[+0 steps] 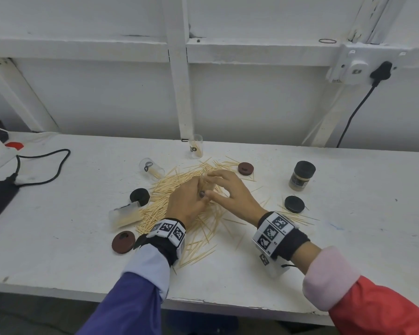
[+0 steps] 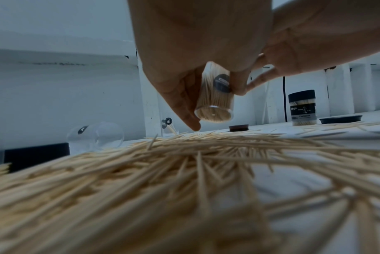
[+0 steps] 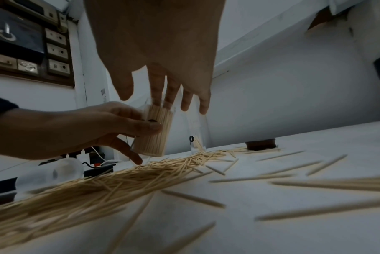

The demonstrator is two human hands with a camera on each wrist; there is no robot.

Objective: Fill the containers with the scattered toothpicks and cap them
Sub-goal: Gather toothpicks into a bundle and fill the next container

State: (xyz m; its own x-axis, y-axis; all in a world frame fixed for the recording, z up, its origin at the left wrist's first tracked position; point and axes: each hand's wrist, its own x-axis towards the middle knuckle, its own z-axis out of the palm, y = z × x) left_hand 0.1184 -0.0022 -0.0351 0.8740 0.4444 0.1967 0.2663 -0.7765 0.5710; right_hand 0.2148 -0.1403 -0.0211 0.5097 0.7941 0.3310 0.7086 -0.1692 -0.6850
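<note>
Centrally above the tabletop (image 1: 324, 250), a clear toothpick container (image 2: 215, 101) packed with toothpicks is held clear of the surface, over the pile of scattered toothpicks (image 1: 179, 213). It is gripped by the left hand (image 1: 186, 201), whose fingers (image 2: 184, 104) and thumb are curled round its wall. The right hand (image 1: 230, 189) is placed over its open top, with the fingers (image 3: 171, 92) fairly straight and slightly spread and two fingertips touching the toothpick ends at the mouth.

Toward the far edge, an upright clear container (image 1: 196, 146) with only a few toothpicks is seen, and a nearly empty container (image 1: 151, 167) is lying on its side left of it. A third open container (image 1: 124, 215), partly filled, is lying on its side toward the left of the pile, touching a black cap (image 1: 139, 196). A brown cap (image 1: 123, 242) is resting nearer the front edge, and a second brown cap (image 1: 245, 168) is lying beyond the pile toward the far edge. Toward the right, a filled container with a black cap (image 1: 302, 175) is standing upright, with a loose black lid (image 1: 294, 204) just in front of it. A black cable (image 1: 46, 165) is lying at the left end of the tabletop.
</note>
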